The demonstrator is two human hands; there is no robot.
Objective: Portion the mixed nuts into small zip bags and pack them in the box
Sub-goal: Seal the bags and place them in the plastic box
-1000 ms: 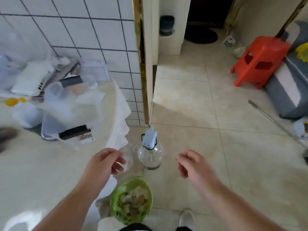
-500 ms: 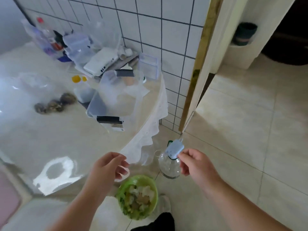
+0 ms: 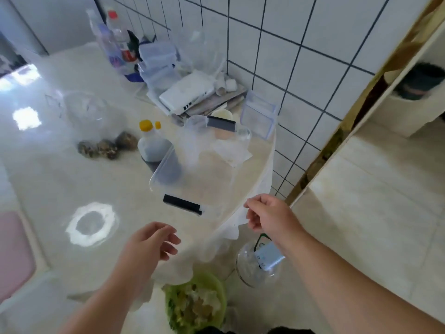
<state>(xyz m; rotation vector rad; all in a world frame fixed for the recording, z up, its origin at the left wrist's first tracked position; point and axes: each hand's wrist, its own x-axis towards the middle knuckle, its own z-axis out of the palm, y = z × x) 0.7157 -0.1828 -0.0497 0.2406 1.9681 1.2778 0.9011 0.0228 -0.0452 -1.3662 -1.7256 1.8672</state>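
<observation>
Head view: clear plastic box with black latches [image 3: 192, 174] is sitting on the glossy white desk [image 3: 48, 179] at twelve o'clock from both hands; left hand [image 3: 147, 244] and right hand [image 3: 269, 218] are hovering, fingers loosely curled, grasping nothing.

Clear plastic box [image 3: 192, 174] (black clips); glossy tabletop [image 3: 60, 179]; glazed wall tiles [image 3: 313, 25].

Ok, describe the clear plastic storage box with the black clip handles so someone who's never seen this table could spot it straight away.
Start at the round glossy cream table against the white tiled wall. On the table's right side, near its edge, stands the clear plastic storage box, just beyond the right hand. Unlike the dark-liquid bottle with yellow caps beside it, it is a wide, open, see-through tub with black clip handles at both ends.
</observation>
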